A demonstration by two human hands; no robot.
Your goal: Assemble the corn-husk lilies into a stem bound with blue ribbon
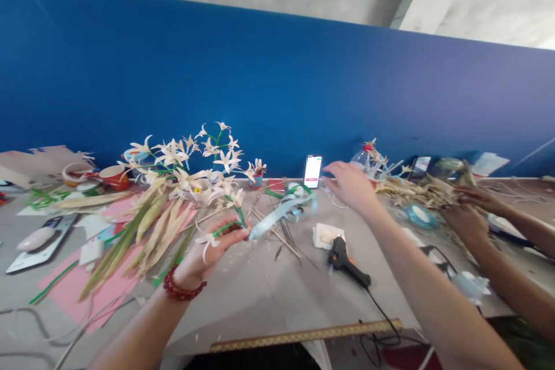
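My left hand (217, 245), with a red bead bracelet at the wrist, is closed around the green stem of a white artificial flower spray (229, 182). The end of a light blue ribbon (277, 214) meets its fingertips; whether it is pinched there I cannot tell. This ribbon runs in loops towards the middle of the table. My right hand (350, 185) is raised beside a lit phone (313, 171) standing against the blue partition. Its fingers stretch left, apart from the phone, and nothing shows in them. More white flowers (173, 153) stand behind my left hand.
A black glue gun (349, 263) lies on the table, its cord trailing to the front edge. Thin sticks (277, 231) lie mid-table. Corn husks (160, 237) and pink paper (117, 286) spread at left. At right, another person's hands (466, 222) work among dried husks (420, 192).
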